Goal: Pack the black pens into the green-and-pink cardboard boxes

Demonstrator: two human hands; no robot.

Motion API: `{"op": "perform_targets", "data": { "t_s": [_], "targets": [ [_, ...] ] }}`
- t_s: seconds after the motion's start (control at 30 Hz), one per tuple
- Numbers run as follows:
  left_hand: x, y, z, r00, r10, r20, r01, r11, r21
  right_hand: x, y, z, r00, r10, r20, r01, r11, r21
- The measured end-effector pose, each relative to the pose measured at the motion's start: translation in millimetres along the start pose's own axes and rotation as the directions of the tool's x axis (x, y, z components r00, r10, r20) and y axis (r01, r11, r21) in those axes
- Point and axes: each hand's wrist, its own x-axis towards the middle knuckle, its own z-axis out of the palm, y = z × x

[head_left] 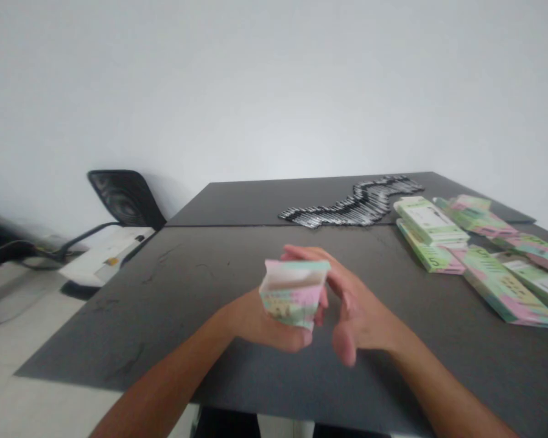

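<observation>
the left hand grips a small box above the tabletop, its near end seemingly open; the right hand curves loosely around its side, fingers apart, contact unclear. this looks like box shaping; next calls for steadying its rim.

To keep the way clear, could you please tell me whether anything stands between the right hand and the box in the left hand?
Nothing visible does: the right hand is open beside the box, which the left hand holds. Whether its fingertips touch it is unclear. The other boxes lie off to the right.
</observation>
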Motion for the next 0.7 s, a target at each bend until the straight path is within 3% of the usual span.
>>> {"op": "perform_targets", "data": {
  "t_s": [0.07,0.13,0.17,0.2,0.3,0.4,0.5,0.6,0.7],
  "targets": [
    [11.5,3.3,1.9,0.998,0.053,0.042,-0.045,0.982,-0.183,-1.6,20.4,-8.9,0.967,0.054,-0.247,-0.082,0.991,-0.106],
    [24.4,3.3,-2.8,0.990,0.079,-0.117,-0.123,0.888,-0.444,-2.3,42.0,-20.2,0.866,0.038,-0.498,-0.246,0.900,-0.359],
    [30.5,2.6,-7.6,0.978,0.052,-0.201,-0.150,0.847,-0.510,-1.6,52.6,-26.3,0.840,0.009,-0.542,-0.336,0.793,-0.508],
    [36.0,1.4,-13.6,0.957,0.017,-0.290,-0.175,0.830,-0.530,0.3,62.8,-32.2,0.860,0.007,-0.511,-0.390,0.656,-0.646],
    [47.7,-4.4,-35.1,0.848,-0.035,-0.530,-0.260,0.843,-0.471,16.5,90.9,-46.4,0.906,0.077,-0.416,-0.392,0.521,-0.758],
    [53.8,-13.4,-55.9,0.776,-0.005,-0.631,-0.334,0.845,-0.417,48.4,115.7,-53.7,0.934,0.180,-0.310,-0.358,0.420,-0.834],
    [56.9,-22.1,-72.5,0.711,0.020,-0.703,-0.384,0.848,-0.364,83.7,137.2,-56.9,0.928,0.283,-0.243,-0.330,0.319,-0.888],
    [59.3,-28.2,-83.0,0.678,0.023,-0.734,-0.396,0.854,-0.339,107.1,152.4,-59.9,0.911,0.367,-0.187,-0.287,0.238,-0.928],
    [62.0,-32.1,-86.7,0.681,0.012,-0.732,-0.384,0.858,-0.342,116.3,160.7,-64.3,0.888,0.432,-0.157,-0.250,0.168,-0.954]
  ]
}}
